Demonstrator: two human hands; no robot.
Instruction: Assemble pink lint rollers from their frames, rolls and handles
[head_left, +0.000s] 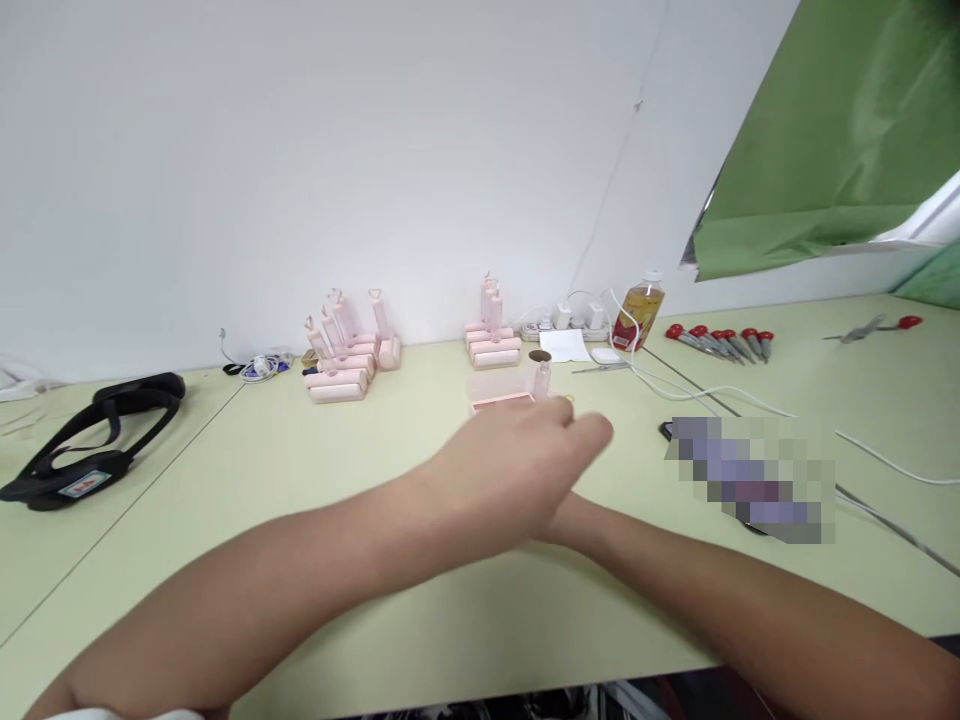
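Note:
My left hand (517, 462) reaches across the middle of the desk, its back towards me and its fingers curled. Whatever it holds is out of sight beneath it. My right hand (561, 515) comes in from the right and is mostly covered by the left one, so its fingers do not show. Just beyond both hands is a pale pink case (501, 400), partly hidden, with a translucent raised part. A clear pinkish upright piece (541, 380) stands at its right end.
Pink pieces with upright looped handles stand in a left group (337, 390) and a middle group (495, 355). To the right are a drink bottle (637, 318), white cables (742, 392), red-ended tools (724, 343) and a blurred-out item (750, 480). A black headset strap (97, 470) lies left.

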